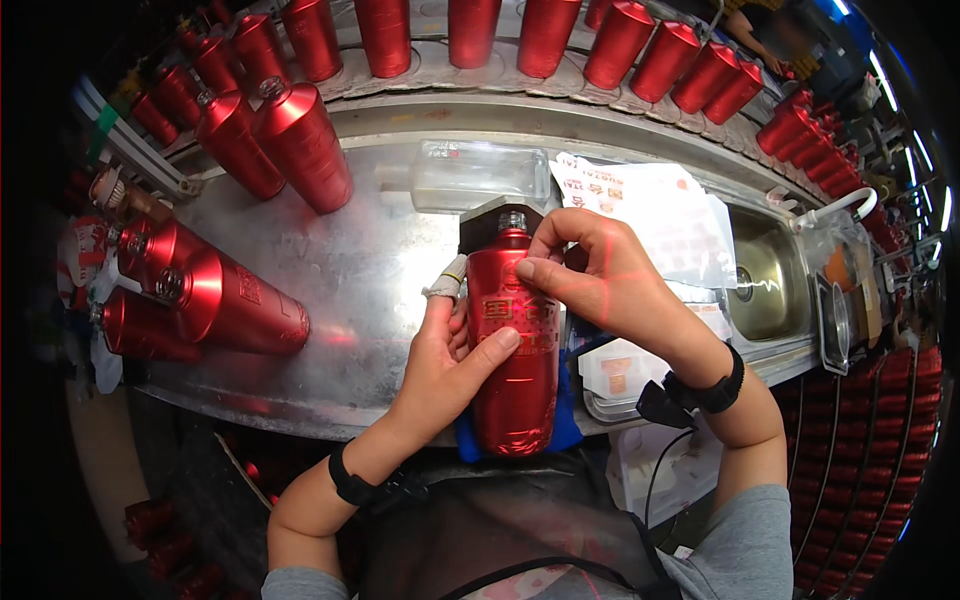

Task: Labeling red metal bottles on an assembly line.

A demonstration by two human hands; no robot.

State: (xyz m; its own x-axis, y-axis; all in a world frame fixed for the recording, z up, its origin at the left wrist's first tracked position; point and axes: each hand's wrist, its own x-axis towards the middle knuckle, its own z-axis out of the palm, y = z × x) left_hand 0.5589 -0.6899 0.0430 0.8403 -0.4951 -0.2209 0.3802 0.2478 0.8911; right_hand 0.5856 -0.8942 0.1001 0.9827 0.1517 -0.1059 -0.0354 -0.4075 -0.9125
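Observation:
A metallic red bottle [514, 405] with gold lettering and an uncapped clear glass neck lies in front of me on a blue cloth [566, 420], its neck pointing away. My left hand [445, 365] grips its left side, thumb across the front. A whitish cover with a yellow band wraps a fingertip of that hand. Thumb and index finger of my right hand [605, 270] are pinched together against the bottle's upper front, by a small round emblem. Whatever lies between those fingertips is too small to make out. Thin red light lines cross the bottle and right hand.
Several red bottles stand on the metal worktop [375, 290] to the left. A conveyor [430, 60] carrying more bottles curves along the back. Behind my hands sit a clear plastic box [480, 178] and white printed sheets [650, 225]. A steel sink [765, 300] is at the right.

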